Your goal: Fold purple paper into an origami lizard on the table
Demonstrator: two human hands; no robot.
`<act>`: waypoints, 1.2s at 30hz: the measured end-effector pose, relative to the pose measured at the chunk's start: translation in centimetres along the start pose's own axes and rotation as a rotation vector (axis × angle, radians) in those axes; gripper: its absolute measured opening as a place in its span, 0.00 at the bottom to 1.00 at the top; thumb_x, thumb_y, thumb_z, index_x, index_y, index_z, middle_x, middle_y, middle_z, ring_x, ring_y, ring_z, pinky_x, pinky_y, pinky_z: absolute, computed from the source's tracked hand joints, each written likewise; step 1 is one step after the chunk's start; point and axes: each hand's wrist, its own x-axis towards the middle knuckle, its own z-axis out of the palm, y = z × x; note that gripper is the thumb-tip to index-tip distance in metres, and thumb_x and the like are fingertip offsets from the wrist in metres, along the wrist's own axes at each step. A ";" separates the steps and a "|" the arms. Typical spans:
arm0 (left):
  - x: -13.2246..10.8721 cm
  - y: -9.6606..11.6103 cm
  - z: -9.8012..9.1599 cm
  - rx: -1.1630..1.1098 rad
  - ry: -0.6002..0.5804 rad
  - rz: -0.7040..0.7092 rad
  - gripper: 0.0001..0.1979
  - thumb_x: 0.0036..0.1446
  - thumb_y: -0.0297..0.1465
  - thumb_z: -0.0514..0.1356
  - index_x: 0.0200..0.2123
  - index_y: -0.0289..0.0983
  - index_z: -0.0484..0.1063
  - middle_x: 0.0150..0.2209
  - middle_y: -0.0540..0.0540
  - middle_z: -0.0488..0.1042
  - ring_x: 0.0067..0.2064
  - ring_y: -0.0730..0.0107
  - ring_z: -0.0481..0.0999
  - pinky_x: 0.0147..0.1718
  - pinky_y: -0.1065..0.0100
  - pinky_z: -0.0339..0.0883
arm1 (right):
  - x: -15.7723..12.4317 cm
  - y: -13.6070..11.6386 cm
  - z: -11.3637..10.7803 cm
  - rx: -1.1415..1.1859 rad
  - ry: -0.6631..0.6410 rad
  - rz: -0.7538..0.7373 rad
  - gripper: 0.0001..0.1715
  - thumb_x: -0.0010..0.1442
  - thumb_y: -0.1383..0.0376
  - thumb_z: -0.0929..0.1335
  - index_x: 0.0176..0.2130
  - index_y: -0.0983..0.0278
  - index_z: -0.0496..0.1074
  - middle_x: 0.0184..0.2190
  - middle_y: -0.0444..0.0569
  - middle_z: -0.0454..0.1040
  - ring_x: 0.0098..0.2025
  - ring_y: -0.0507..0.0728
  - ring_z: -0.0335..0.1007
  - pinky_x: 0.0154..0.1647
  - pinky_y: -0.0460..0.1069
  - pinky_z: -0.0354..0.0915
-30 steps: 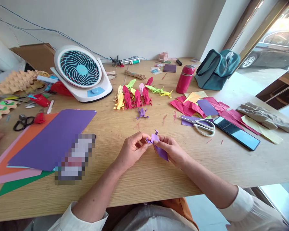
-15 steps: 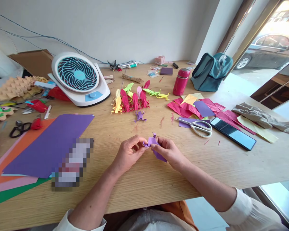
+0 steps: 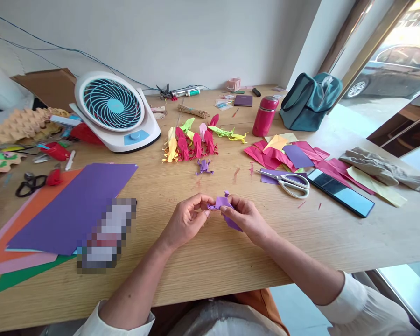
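Between my hands, just above the table, is a partly folded purple paper figure (image 3: 233, 222) with thin curled limbs. My left hand (image 3: 190, 215) pinches a thin limb at its left side between thumb and fingertips. My right hand (image 3: 247, 216) grips the wide flat body, thumb on top and fingers behind, hiding part of it. Beyond my hands a finished-looking purple origami frog (image 3: 204, 166) rests on the wood. Behind that frog stands a cluster of red, yellow, green and pink origami frogs (image 3: 197, 144).
White-handled scissors (image 3: 293, 185) and a phone (image 3: 341, 192) lie to the right, by crumpled red paper (image 3: 262, 156). A red flask (image 3: 265, 116) and teal bag (image 3: 310, 105) stand behind. On the left are a fan (image 3: 114, 107), purple sheets (image 3: 73, 205) and black scissors (image 3: 31, 184).
My left fingers have shifted slightly on the purple figure's thin limb, which now lies straighter out to the left. The right hand keeps its grip. The whole view has shifted a little.
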 end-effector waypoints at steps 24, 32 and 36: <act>-0.1 -0.6 2.1 0.246 0.284 0.108 0.04 0.57 0.25 0.62 0.29 0.36 0.74 0.26 0.52 0.75 0.25 0.77 0.72 0.25 0.77 0.65 | 0.4 0.6 0.7 0.081 0.082 0.037 0.28 0.47 0.45 0.76 0.27 0.62 0.66 0.21 0.39 0.62 0.23 0.48 0.51 0.24 0.46 0.47; -0.5 -0.7 2.4 0.415 0.313 0.215 0.05 0.58 0.22 0.60 0.31 0.37 0.72 0.27 0.52 0.74 0.26 0.76 0.71 0.27 0.75 0.65 | 0.3 0.7 0.8 0.150 0.093 0.058 0.25 0.47 0.47 0.76 0.27 0.62 0.67 0.22 0.40 0.64 0.24 0.49 0.54 0.26 0.46 0.50; -0.5 -0.9 2.6 0.458 0.335 0.241 0.07 0.57 0.21 0.59 0.30 0.38 0.69 0.26 0.53 0.71 0.26 0.76 0.70 0.27 0.74 0.63 | 0.3 0.5 0.8 0.126 0.085 0.072 0.27 0.46 0.46 0.76 0.27 0.62 0.67 0.22 0.40 0.63 0.24 0.49 0.52 0.26 0.47 0.48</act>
